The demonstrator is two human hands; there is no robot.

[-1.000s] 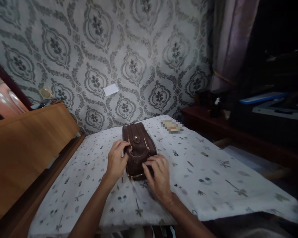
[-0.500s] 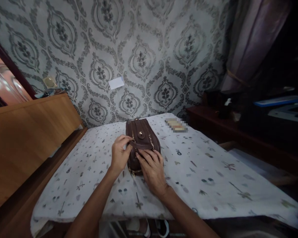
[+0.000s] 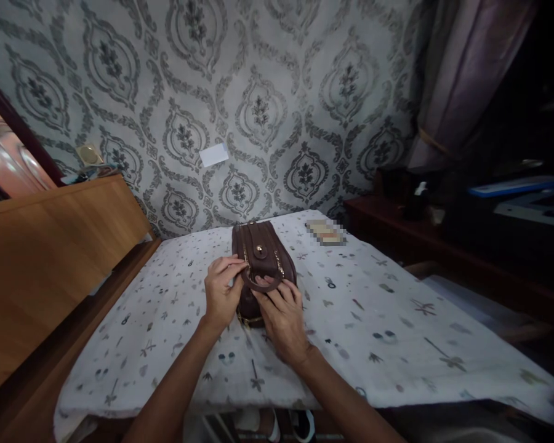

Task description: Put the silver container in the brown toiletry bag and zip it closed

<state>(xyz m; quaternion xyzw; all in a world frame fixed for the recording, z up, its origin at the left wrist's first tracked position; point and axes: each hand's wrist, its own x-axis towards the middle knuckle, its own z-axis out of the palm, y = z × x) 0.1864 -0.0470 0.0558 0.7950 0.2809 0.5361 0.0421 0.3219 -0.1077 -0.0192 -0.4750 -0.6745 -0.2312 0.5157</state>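
Note:
A dark brown leather bag [image 3: 263, 237] with gold chains and a round gold clasp lies on the patterned white cloth. Its curved brown handle [image 3: 266, 287] arcs over the near part of the bag. My left hand [image 3: 223, 288] is at the bag's left side, thumb and fingers pinched at the left end of the handle, near the gold chain. My right hand [image 3: 282, 315] rests on the near right part of the bag, its fingertips reaching under the handle and bent around it.
The white cloth [image 3: 373, 314] covers the table. A pixelated flat item [image 3: 325, 232] lies at its back right. A wooden board [image 3: 64, 246] stands on the left. Dark furniture [image 3: 378, 227] with a small bottle is on the right. Feet show below the front edge.
The handle has come toward me and now arcs over my right fingertips. My left fingers have shifted slightly along the bag's left side. The view has moved a little.

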